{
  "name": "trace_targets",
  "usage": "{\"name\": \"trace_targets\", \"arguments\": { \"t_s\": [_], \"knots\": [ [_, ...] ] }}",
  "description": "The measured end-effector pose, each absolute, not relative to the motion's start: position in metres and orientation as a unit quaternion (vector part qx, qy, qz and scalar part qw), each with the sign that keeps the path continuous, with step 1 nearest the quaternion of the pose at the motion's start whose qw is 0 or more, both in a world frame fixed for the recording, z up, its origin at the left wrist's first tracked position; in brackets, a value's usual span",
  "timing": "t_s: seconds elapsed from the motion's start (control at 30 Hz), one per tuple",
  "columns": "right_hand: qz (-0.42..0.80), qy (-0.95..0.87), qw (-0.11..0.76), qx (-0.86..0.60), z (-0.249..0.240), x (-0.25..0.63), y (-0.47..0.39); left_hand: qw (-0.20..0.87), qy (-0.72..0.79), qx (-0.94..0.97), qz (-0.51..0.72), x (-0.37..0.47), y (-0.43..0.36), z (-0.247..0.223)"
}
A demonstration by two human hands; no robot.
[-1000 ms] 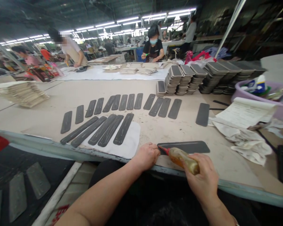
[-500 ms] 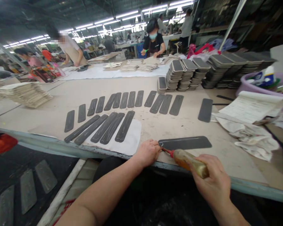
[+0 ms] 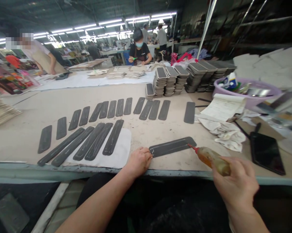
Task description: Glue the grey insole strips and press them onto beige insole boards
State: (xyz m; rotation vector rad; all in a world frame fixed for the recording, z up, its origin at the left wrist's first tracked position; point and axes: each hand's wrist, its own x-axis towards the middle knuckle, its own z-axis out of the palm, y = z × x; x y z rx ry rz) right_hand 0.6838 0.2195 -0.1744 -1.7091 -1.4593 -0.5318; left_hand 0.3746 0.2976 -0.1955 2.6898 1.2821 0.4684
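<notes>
Hands (image 3: 139, 160) apparently hide strip (image 3: 172, 146) end.

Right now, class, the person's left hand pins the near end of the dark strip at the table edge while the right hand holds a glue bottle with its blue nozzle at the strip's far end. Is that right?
Not quite: the nozzle is red, not blue. The head view shows the left hand pinning the dark strip while the right hand holds the glue bottle with its red nozzle at the strip's far end.
</notes>
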Motion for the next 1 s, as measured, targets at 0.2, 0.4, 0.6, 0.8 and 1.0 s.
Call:
{"name": "trace_targets", "arguments": {
  "t_s": [0.2,0.4,0.6,0.8,1.0],
  "knots": [
    [-0.163,-0.612,0.438,-0.638,-0.174,0.664,0.222,0.052,0.417,0.893,0.159,0.375,0.298,-0.197],
    [-0.009,-0.680,0.468,-0.565,-0.171,0.622,0.224,0.048,0.417,0.895,0.154,0.376,0.298,-0.194],
    [-0.141,-0.597,0.458,-0.643,-0.167,0.667,0.228,0.061,0.419,0.892,0.157,0.375,0.298,-0.196],
    [-0.209,-0.538,0.428,-0.696,-0.171,0.702,0.244,0.068,0.423,0.891,0.151,0.376,0.297,-0.193],
    [-0.214,-0.524,0.423,-0.708,-0.176,0.700,0.249,0.071,0.421,0.891,0.150,0.378,0.298,-0.189]
  ]
}}
